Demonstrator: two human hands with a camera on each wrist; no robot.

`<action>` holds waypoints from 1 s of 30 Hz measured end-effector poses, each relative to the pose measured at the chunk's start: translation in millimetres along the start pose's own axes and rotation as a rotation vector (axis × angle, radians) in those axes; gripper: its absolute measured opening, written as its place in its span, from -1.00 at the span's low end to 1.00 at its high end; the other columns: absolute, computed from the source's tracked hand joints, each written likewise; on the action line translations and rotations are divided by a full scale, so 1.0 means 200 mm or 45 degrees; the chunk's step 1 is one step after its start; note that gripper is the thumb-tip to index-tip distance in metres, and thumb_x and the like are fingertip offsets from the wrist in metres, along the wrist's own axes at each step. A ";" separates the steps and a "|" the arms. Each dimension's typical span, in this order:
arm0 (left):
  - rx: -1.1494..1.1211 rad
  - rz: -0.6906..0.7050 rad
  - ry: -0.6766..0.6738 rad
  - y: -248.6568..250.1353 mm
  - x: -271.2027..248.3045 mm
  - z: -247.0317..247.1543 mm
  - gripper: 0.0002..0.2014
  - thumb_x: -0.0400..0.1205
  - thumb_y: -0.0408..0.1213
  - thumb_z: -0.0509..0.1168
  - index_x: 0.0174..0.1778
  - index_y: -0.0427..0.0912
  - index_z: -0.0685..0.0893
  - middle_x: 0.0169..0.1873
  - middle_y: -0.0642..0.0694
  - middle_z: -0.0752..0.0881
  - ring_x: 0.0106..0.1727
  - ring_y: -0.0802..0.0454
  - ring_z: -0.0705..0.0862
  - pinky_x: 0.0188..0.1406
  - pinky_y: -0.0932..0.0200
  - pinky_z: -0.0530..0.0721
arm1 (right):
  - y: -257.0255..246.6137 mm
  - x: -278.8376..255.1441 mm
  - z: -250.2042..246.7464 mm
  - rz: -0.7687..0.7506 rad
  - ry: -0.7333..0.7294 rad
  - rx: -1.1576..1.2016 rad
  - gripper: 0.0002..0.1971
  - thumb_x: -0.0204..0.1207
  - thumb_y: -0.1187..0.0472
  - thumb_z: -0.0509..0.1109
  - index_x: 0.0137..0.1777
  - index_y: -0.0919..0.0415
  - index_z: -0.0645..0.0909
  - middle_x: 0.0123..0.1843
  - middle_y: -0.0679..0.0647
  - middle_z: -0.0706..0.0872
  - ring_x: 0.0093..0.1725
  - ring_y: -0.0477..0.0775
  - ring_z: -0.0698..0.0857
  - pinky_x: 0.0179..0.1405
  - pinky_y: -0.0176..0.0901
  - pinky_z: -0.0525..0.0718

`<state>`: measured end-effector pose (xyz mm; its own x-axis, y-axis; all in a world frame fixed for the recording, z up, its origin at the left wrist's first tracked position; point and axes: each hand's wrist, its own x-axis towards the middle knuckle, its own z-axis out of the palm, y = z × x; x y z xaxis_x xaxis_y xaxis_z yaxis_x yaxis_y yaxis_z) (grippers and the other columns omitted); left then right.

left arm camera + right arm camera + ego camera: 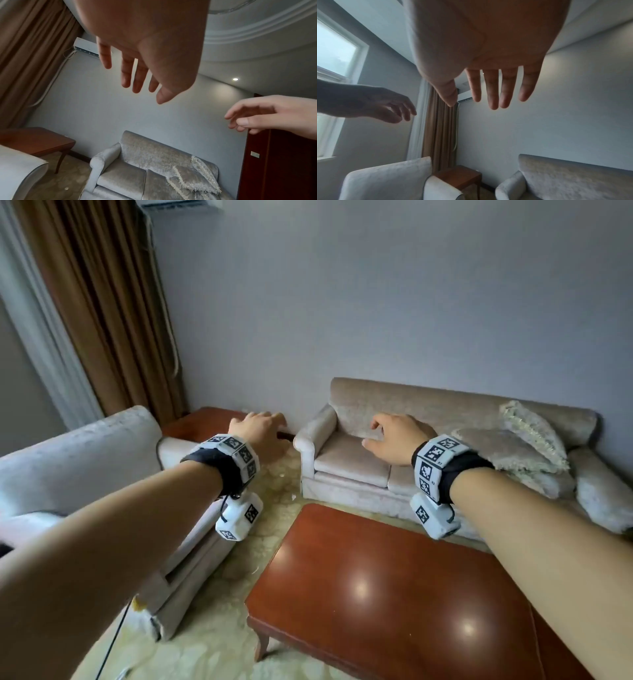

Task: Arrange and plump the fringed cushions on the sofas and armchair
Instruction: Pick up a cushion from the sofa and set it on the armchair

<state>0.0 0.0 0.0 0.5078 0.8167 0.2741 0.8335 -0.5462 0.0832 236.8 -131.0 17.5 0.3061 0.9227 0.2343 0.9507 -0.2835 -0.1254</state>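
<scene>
A: What is nearest?

B: The two forearms, held out over the coffee desk (394, 594). The left hand (261, 430) and the right hand (397, 440) both hang in the air, palms down. The fingers are spread and relaxed, and each grip is released and holds nothing.

A: And where are the fringed cushions?

B: Farther away, on the right end of the two-seat sofa (352, 460) against the wall. The upper cushion (532, 431) leans tilted against the backrest. The lower cushion (503, 451) lies almost flat on the seat, in front of it and touching it.

A: Which way from the hands?

B: Ahead and to the right. The right hand is clearly nearer; the left hand is well apart from them, toward the corner side table (202, 422).

A: How do they lie?

B: The long side of the lower cushion seems to run along the sofa, left to right. The upper one stands on a corner, with its fringe edge running down to the right. I judge that the right hand should reach first.
</scene>
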 end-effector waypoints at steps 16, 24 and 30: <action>0.200 -0.089 0.018 -0.84 -0.56 0.17 -0.58 0.62 0.10 0.17 0.37 0.08 0.52 0.27 -0.02 0.64 0.30 -0.12 0.55 0.17 -0.12 0.47 | -0.89 -0.17 0.58 -0.214 -0.126 0.093 -0.58 0.53 -0.22 0.26 0.32 -0.08 0.49 0.30 0.00 0.65 0.29 0.16 0.59 0.17 0.04 0.55; 0.153 -0.209 -0.024 -1.40 -0.83 0.29 -0.58 0.62 0.11 0.16 0.37 0.08 0.51 0.27 0.00 0.63 0.30 -0.11 0.56 0.19 -0.11 0.50 | -1.46 -0.15 0.90 -0.415 -0.122 0.098 -0.58 0.53 -0.22 0.26 0.32 -0.07 0.48 0.18 -0.02 0.67 0.26 0.14 0.57 0.21 0.12 0.56; 0.154 -0.300 -0.094 -1.68 -0.92 0.41 -0.57 0.62 0.10 0.17 0.39 0.08 0.49 0.26 -0.03 0.62 0.32 -0.12 0.54 0.18 -0.11 0.52 | -1.74 -0.08 1.06 -0.510 -0.175 0.095 -0.58 0.55 -0.21 0.25 0.32 -0.04 0.47 0.26 0.02 0.65 0.28 0.17 0.53 0.25 0.15 0.50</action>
<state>-356.0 48.2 -156.8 0.3077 0.9323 0.1900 0.9482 -0.3169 0.0198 -109.0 8.9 -146.5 -0.1011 0.9838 0.1482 0.9855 0.1195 -0.1209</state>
